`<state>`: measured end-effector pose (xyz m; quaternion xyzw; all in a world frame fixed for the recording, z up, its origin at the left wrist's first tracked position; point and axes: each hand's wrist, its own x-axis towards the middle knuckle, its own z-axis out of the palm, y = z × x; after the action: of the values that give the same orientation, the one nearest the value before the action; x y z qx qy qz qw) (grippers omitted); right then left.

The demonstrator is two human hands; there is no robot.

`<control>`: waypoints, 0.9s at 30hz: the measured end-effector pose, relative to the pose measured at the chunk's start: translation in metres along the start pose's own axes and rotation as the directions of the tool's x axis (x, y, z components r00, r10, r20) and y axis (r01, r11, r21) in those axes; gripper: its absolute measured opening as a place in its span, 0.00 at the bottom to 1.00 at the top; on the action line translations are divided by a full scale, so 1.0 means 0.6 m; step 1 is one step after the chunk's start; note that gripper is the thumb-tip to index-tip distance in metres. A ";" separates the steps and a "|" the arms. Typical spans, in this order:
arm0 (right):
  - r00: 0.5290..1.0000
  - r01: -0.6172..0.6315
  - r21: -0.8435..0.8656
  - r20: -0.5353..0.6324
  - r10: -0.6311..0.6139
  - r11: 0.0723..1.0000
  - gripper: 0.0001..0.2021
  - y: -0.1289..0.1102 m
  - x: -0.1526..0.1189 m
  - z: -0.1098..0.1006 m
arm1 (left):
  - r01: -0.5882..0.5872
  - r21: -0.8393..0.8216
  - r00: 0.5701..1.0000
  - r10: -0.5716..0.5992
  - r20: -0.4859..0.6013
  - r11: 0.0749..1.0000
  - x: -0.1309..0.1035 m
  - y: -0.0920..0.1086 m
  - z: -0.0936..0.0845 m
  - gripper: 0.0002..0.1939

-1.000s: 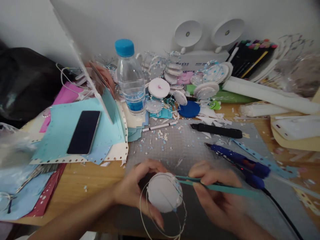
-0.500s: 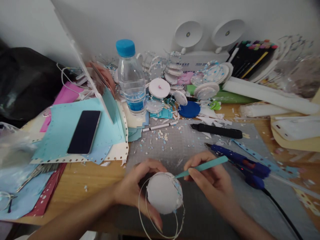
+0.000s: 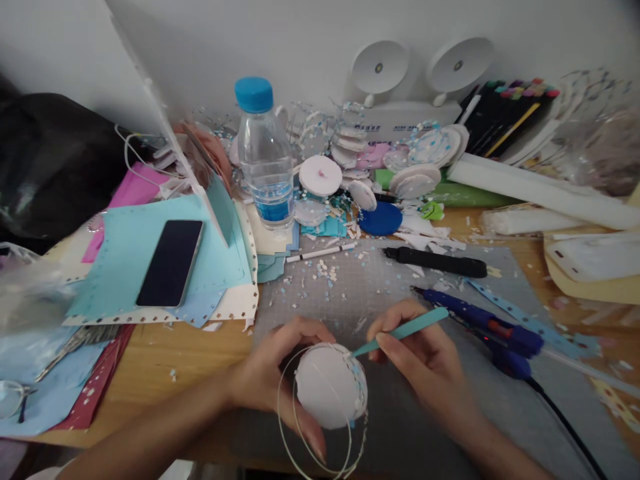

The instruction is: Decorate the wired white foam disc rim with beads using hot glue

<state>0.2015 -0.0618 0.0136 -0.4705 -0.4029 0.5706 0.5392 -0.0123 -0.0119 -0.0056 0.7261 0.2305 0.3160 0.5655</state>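
Observation:
My left hand (image 3: 285,373) is closed around the left edge of a round white disc (image 3: 325,390), fingers behind it and thumb in front. Thin pale wire loops (image 3: 286,437) hang from the disc, and small white and blue pieces dot its right rim. Between the fingertips of my right hand (image 3: 415,350) are teal tweezers (image 3: 413,329), their tip at the disc's upper right edge. Whether the tip pinches anything is too small to tell. Loose paper bits (image 3: 325,270) lie on the grey cutting mat (image 3: 370,300) beyond my hands.
A blue glue gun (image 3: 480,327) with a cord lies right of my right hand, beside a black pen-like cutter (image 3: 435,262). Behind stand a water bottle (image 3: 265,153) and several decorated discs (image 3: 320,175). A phone (image 3: 170,263) rests on teal paper (image 3: 115,240) at left.
The tweezers have shifted slightly, their back end now lower and further left. A wire loop has swung across the front of the disc. Both hands keep their hold.

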 end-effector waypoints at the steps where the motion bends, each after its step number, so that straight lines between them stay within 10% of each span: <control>1: 1.000 0.003 -0.002 0.001 -0.003 1.000 0.04 -0.001 0.000 0.000 | -0.002 -0.006 1.000 0.002 0.006 1.000 0.000 -0.001 0.000 0.42; 27: 1.000 0.002 -0.010 -0.028 -0.003 1.000 0.05 0.002 0.005 0.001 | 0.062 -0.064 0.998 -0.060 0.019 0.996 -0.003 -0.006 0.002 0.42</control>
<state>0.2007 -0.0589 0.0121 -0.4808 -0.3989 0.5612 0.5430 -0.0125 -0.0132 -0.0094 0.7027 0.2374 0.2997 0.6000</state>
